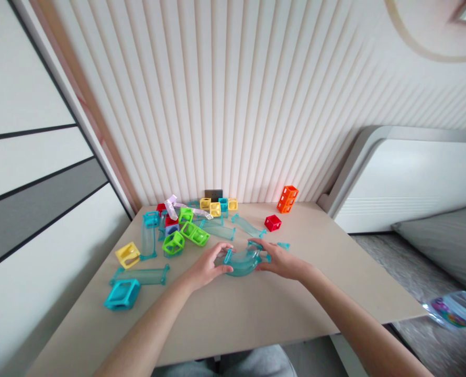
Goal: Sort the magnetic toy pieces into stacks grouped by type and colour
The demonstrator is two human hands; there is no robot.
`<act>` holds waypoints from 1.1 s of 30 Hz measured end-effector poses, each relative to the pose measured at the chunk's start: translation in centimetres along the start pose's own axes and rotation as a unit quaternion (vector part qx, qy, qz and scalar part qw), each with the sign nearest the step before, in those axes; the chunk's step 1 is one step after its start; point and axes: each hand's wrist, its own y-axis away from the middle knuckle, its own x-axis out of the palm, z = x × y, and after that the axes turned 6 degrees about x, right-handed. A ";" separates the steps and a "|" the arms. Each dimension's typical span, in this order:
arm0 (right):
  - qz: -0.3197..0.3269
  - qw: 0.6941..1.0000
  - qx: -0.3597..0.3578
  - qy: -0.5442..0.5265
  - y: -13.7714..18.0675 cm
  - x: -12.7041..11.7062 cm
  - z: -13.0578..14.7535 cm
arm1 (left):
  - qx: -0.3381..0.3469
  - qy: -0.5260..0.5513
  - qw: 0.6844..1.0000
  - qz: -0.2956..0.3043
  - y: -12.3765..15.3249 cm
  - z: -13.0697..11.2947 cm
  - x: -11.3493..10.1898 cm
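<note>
A curved, see-through teal track piece [243, 264] is held low over the front middle of the table, or resting on it; I cannot tell which. My left hand [211, 266] grips its left end between thumb and fingers. At its right end, my right hand [278, 259] closes round it in the same way. Another bit of teal plastic [284, 245] shows just behind the right hand, partly hidden. Beyond the hands lie a straight teal track piece [248, 226] and a red cube frame [273, 223].
Left on the table [315, 293] are green cube frames [195, 233], a yellow frame [128, 255], a teal frame [122, 294] and a straight track [142, 276]. An orange block tower [287, 199] stands by the ribbed wall. A plastic bottle [456, 309] lies beyond the right edge.
</note>
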 end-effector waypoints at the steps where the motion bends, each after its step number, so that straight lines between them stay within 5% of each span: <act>1: 0.002 1.000 0.002 0.000 -0.1 0.0 -0.1 | -0.003 -0.005 1.000 0.000 0.0 0.0 0.0; 22: 0.026 0.999 -0.004 -0.038 -1.1 -0.3 -1.1 | -0.018 0.017 0.999 0.025 0.3 -0.2 -0.2; 33: 0.010 0.999 -0.027 -0.043 -1.0 0.0 -0.9 | -0.047 -0.163 0.983 0.065 0.8 -1.0 -0.4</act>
